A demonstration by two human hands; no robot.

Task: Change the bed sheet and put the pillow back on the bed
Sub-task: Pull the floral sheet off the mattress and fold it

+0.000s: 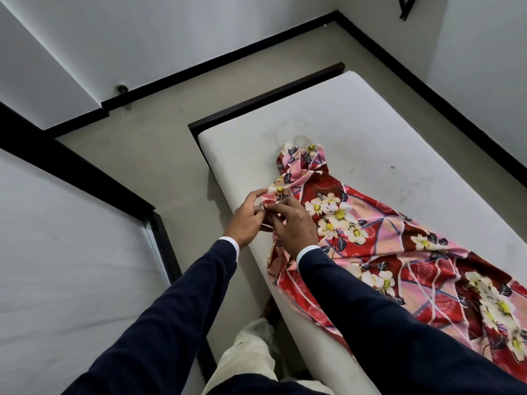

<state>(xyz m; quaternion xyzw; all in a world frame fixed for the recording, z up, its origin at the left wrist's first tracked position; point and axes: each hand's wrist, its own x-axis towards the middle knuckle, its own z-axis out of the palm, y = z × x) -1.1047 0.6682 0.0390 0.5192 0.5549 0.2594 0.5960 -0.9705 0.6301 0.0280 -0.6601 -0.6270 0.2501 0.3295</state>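
Both hands, left hand (247, 220) and right hand (293, 226), pinch the floral sheet (370, 238) edge at the mattress (356, 115) side.

The floral sheet (399, 252) runs out past the right edge and disappears under the right sleeve (385, 323), the mattress (356, 115) is cut off at right too, the second bed (57, 252) at left, and the left hand (245, 220) hides its own fingertips in the cloth.
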